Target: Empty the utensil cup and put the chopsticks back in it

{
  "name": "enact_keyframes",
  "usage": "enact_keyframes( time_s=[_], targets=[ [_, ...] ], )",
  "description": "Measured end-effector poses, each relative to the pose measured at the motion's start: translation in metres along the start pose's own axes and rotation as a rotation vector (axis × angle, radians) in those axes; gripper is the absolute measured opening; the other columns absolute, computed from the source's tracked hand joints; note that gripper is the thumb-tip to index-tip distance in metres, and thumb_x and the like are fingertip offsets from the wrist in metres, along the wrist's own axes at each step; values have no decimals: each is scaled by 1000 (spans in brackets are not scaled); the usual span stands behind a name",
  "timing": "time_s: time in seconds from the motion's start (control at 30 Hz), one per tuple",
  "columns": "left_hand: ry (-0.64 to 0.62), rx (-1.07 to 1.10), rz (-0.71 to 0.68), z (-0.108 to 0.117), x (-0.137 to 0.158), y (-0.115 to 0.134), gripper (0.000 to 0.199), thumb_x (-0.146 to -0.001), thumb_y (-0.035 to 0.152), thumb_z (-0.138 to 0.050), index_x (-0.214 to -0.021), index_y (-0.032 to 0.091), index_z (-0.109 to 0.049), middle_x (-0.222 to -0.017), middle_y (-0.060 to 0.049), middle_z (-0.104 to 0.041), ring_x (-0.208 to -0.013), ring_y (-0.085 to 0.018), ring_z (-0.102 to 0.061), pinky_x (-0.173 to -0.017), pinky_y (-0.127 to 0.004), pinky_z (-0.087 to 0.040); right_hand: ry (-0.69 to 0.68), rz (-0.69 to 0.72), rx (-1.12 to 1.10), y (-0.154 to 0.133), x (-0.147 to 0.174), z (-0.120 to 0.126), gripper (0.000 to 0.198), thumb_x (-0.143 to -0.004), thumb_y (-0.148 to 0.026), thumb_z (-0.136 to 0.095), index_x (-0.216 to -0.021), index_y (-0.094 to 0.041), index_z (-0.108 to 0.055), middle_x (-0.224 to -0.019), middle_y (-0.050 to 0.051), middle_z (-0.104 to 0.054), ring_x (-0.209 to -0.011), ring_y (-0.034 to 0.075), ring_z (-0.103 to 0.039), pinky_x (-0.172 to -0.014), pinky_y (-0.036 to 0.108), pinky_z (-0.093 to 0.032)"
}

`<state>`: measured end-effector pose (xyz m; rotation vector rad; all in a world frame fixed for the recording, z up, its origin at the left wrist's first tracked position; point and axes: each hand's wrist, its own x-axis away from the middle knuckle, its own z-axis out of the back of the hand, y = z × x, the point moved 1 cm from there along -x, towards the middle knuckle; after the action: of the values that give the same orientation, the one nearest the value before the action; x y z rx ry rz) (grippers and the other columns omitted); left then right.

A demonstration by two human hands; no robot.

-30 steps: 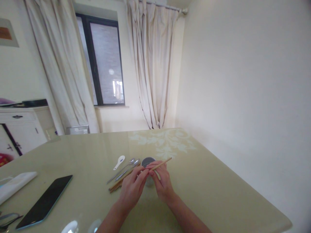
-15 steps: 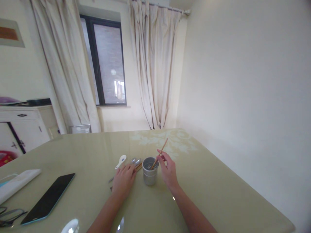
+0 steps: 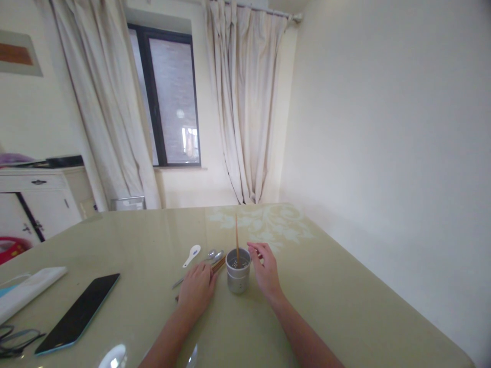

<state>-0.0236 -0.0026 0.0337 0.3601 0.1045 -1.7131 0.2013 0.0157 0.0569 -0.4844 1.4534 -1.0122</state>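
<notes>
A grey cup [image 3: 238,283] stands upright on the tabletop [image 3: 330,301], well in from the far edge and well apart from the right edge. One chopstick [image 3: 237,236] stands in it, nearly upright, its lower end down inside near the holes in the cup's bottom and its upper part well above the rim. The right hand [image 3: 265,268] is just beside the cup, on the side toward the tabletop's right edge, its fingers loosely curled and the thumb parted from them, clear of the chopstick; whether a fingertip brushes the rim, I cannot tell. The left hand [image 3: 197,285] lies palm down over the other chopsticks [image 3: 219,263], on the cup's other side; its fingertips are partly hidden, so whether it grips them or only rests there, I cannot tell. Two metal spoons [image 3: 218,255] lie just beyond that hand, bowls toward the far edge, and a white spoon [image 3: 192,254] lies next to them, toward the left edge. Farther over on that side lie a phone [image 3: 79,313], glasses [image 3: 19,340] and a white box [image 3: 36,290].
</notes>
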Motion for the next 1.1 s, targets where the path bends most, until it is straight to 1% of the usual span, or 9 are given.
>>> enact_keyframes(
  time_s=[0.2, 0.3, 0.4, 0.5, 0.6, 0.73, 0.83, 0.97, 1.1],
  targets=[
    [40, 90, 137, 2, -5, -4, 29, -108, 29, -42, -95, 21, -67, -94, -12, -79, -95, -31, -77, -81, -39, -55, 92, 119, 84, -14, 13, 1, 27, -109, -41, -56, -121, -24, -74, -112, 9, -72, -99, 25, -67, -88, 39, -54],
    [285, 306, 223, 5, -5, -5, 32, -112, 36, -34, -104, 22, -62, -84, -7, -78, -74, -26, -77, -64, -34, -54, 46, 293, 176, -27, 24, 1, 24, -112, -35, -53, -123, -26, -72, -114, 8, -72, -110, 27, -65, -98, 42, -50],
    [625, 431, -27, 8, 2, 6, 30, -112, 39, -37, -109, 23, -62, -92, -6, -79, -79, -23, -78, -69, -34, -59, -28, 429, 260, -36, 34, -1, 28, -113, -33, -52, -133, -28, -70, -119, 8, -73, -113, 27, -64, -101, 42, -46],
    [746, 435, -427, 13, 12, 25, 21, -111, 33, -46, -112, 24, -65, -97, -5, -80, -90, -20, -79, -83, -32, -62, -89, 477, 252, -42, 40, -4, 29, -114, -33, -50, -134, -29, -71, -118, 7, -75, -113, 26, -66, -101, 42, -45],
    [698, 454, -503, 18, 18, 35, 20, -111, 28, -47, -117, 25, -66, -102, -5, -79, -97, -18, -77, -89, -29, -61, -104, 374, 120, -45, 37, -4, 26, -113, -36, -52, -120, -29, -76, -110, 6, -78, -109, 25, -70, -100, 41, -48],
    [584, 486, -233, 18, 11, 24, 29, -111, 35, -41, -117, 24, -67, -111, -9, -78, -107, -23, -74, -97, -38, -59, 180, 79, -142, -40, 18, 11, 35, -111, -48, -52, -107, -22, -74, -93, 7, -77, -89, 24, -73, -82, 35, -56],
    [484, 450, -17, 12, 1, 7, 31, -109, 38, -39, -115, 23, -66, -104, -9, -77, -99, -26, -73, -91, -41, -59, 310, 7, -164, -36, 1, 28, 40, -106, -54, -57, -109, -19, -75, -83, 5, -74, -77, 23, -69, -73, 33, -55],
    [282, 244, 59, 2, -5, -8, 28, -104, 30, -42, -113, 22, -68, -109, -11, -76, -106, -29, -71, -96, -45, -55, 154, 1, -67, -30, -7, 34, 43, -105, -53, -57, -121, -18, -78, -81, 4, -75, -72, 21, -67, -68, 31, -53],
    [140, 111, 44, -3, -3, -11, 24, -102, 28, -48, -110, 23, -70, -111, -9, -76, -110, -28, -69, -99, -42, -52, -46, 22, 28, -24, 1, 18, 39, -102, -47, -64, -126, -20, -79, -86, 5, -80, -78, 23, -71, -79, 35, -56]
  ],
)
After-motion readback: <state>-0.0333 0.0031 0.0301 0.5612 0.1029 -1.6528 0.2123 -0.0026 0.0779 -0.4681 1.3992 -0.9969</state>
